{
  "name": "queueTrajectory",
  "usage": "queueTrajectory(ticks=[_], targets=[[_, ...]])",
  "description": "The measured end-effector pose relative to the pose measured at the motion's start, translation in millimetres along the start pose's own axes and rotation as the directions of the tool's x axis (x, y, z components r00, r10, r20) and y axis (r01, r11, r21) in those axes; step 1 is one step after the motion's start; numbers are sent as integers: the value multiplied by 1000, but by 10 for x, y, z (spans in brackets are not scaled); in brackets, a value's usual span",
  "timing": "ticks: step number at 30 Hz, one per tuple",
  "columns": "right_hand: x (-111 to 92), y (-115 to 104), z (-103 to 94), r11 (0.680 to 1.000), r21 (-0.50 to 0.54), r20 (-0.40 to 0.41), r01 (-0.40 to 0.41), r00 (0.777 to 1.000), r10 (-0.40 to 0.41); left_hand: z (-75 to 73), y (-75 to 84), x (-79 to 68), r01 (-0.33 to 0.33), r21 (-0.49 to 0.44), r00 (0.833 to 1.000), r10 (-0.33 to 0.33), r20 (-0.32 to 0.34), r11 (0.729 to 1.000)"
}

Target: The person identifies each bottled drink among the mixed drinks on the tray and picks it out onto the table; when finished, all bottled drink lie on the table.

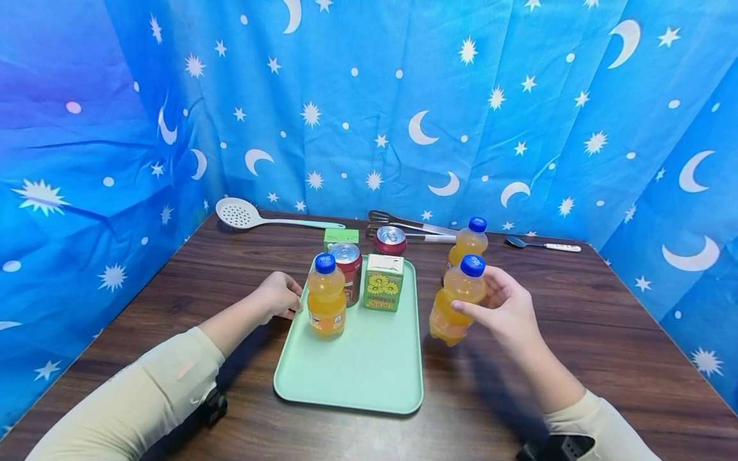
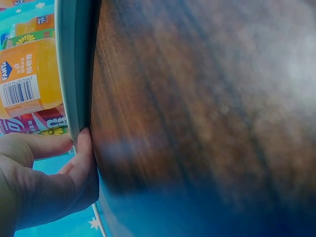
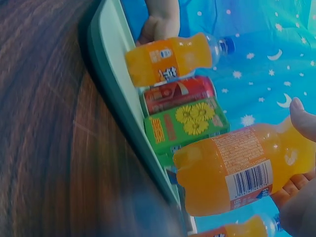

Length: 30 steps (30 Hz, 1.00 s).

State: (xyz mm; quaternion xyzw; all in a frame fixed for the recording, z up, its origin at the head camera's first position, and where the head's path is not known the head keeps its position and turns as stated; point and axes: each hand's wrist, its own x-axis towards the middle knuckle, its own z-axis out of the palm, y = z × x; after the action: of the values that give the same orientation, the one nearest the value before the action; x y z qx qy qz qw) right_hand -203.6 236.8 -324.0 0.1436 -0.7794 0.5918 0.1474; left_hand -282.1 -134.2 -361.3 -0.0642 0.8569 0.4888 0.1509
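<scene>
My left hand (image 1: 282, 296) pinches the left rim of a pale green tray (image 1: 369, 378), its thumb and finger meeting at the edge (image 2: 74, 98) in the left wrist view. In my right hand (image 1: 510, 314) is an orange soda bottle (image 3: 232, 168) with a blue cap, gripped around its upper part and tilted, just off the tray's right side. Another orange soda bottle (image 1: 327, 314) stands upright on the tray. Beside it are a red can (image 1: 350, 275) and a green drink carton (image 1: 382, 291) with yellow flowers.
A third orange soda bottle (image 1: 469, 242) stands behind the held one. Around the tray's far end are a second red can (image 1: 390, 242) and a green carton (image 1: 341, 238). Along the back lie a skimmer (image 1: 239, 214), tongs (image 1: 415, 225) and a spoon (image 1: 542, 244), before a blue curtain (image 1: 369, 96).
</scene>
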Motion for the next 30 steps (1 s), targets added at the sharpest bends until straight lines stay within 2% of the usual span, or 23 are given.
queueTrajectory(ticks=[6, 15, 23, 26, 30], targets=[[35, 91, -74, 1000, 3, -29, -13, 999, 13, 1, 1, -14, -1, 0, 1000, 1, 0, 1000], [84, 258, -147, 996, -6, -71, -88, 994, 87, -3, -29, 0, -3, -5, 1000, 3, 1, 1000], [133, 339, -215, 987, -16, -63, -160, 985, 159, 8, -32, 11, 3, -16, 1000, -3, -2, 1000], [146, 371, -234, 986, 29, -62, -162, 985, 164, 3, -21, 10, 7, -17, 1000, -7, -6, 1000], [162, 420, -242, 983, 137, -69, -126, 988, 136, -3, -9, 8, 9, -15, 1000, -9, -10, 1000]])
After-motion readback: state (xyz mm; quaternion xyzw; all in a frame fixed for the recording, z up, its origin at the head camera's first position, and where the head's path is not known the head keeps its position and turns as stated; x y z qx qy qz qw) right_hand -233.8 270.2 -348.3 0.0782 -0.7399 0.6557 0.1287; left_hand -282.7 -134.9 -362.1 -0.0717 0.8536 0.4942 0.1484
